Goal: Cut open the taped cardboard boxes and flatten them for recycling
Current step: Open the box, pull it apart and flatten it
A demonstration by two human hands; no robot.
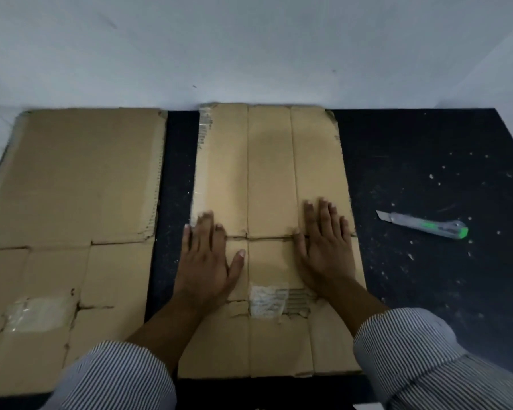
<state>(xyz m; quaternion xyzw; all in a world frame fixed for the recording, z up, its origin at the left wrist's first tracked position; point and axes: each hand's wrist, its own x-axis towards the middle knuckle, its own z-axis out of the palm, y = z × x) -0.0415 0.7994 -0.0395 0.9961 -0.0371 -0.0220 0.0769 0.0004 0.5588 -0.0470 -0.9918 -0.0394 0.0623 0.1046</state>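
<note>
Both palms, left hand (205,261) and right hand (326,250), press flat on the flattened cardboard box (267,161) lying mid-worktop (427,161); each grip is fully open, holding nothing. Lean weight evenly along the cross crease, then smooth outward.

From my remote station I see 2 bare hands, both palm down and flat, side by side with a gap between them. The left hand (208,261) has its 4 fingers straight, close together and pointing away from the body, and its thumb is splayed inward toward the other hand. Its fingertips look slightly blurred. The right hand (326,247) sits a little farther forward, with straight, slightly spread fingers and the thumb angled inward. The left forearm (166,321) and right forearm (359,297) are bare and angle in from the lower corners. Each emerges from a striped sleeve, the left sleeve (116,377) and the right sleeve (412,350), pushed up toward the elbow.
</note>
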